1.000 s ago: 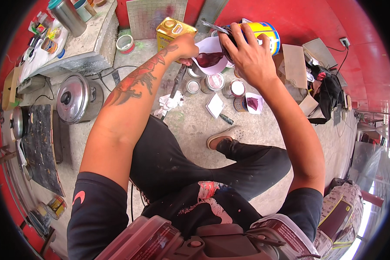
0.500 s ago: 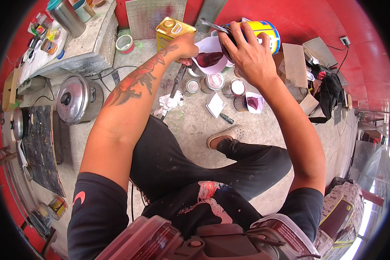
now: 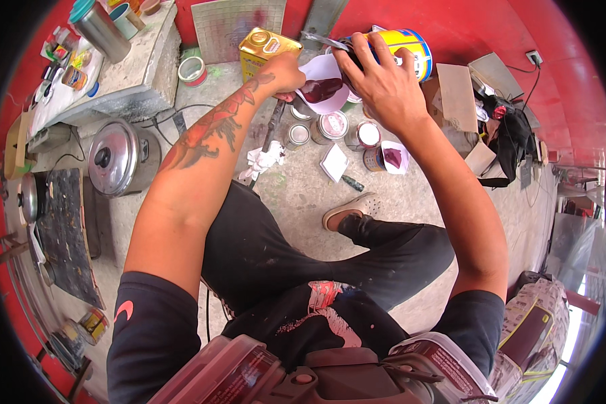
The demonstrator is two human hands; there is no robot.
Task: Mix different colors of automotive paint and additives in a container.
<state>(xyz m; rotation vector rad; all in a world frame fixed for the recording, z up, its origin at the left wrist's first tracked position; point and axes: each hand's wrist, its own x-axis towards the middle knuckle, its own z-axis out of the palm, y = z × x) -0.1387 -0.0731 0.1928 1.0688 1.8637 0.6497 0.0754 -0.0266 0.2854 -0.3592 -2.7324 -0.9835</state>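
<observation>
My left hand (image 3: 284,74) is closed on the edge of a white paper funnel or cup (image 3: 312,66) with a pool of dark red liquid (image 3: 322,89) in it. My right hand (image 3: 387,87), fingers curled, grips a large yellow and blue paint can (image 3: 416,52) tipped on its side. The can's dark mouth is beside the paper, mostly hidden by my fingers. A flat metal strip (image 3: 322,40) juts left from the mouth. Whether liquid is running out cannot be seen. Below my left hand runs a dark rod (image 3: 273,124) with white cloth (image 3: 262,158) around its lower part.
Several small paint cans (image 3: 332,126) stand on the concrete floor below the paper. A gold rectangular tin (image 3: 256,50) stands behind my left hand. Left are a lidded metal pot (image 3: 114,156) and a concrete ledge (image 3: 151,50). Cardboard (image 3: 456,94) and a black bag (image 3: 508,145) lie right.
The paper and my left hand have shifted slightly left. The tipped can and my right hand have moved slightly left too. Both grips look the same.
</observation>
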